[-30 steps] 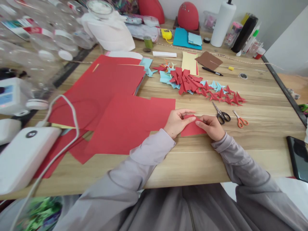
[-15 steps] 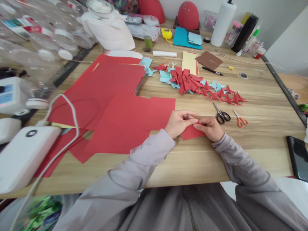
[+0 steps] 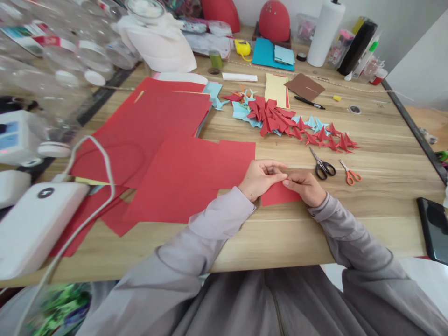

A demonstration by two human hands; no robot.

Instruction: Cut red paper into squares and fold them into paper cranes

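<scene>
A small red paper (image 3: 280,194) lies under my two hands near the front of the table. My left hand (image 3: 263,178) pinches its upper edge between thumb and fingers. From the other side my right hand (image 3: 305,185) grips the same edge, its fingertips meeting those of my left hand. Large red sheets (image 3: 182,177) spread out to the left, one corner close to my left wrist. Beyond my hands lies a pile of folded red paper pieces (image 3: 269,116), with light blue ones among them.
Black scissors (image 3: 325,169) and orange scissors (image 3: 351,176) lie right of my hands. A phone (image 3: 434,228) rests at the right edge. A white power bank (image 3: 42,224) with a cable sits at the left. Plastic bottles (image 3: 91,53) crowd the back left.
The small red paper shows a little wider below my hands, reaching further left. My hands have barely moved and still pinch it.
</scene>
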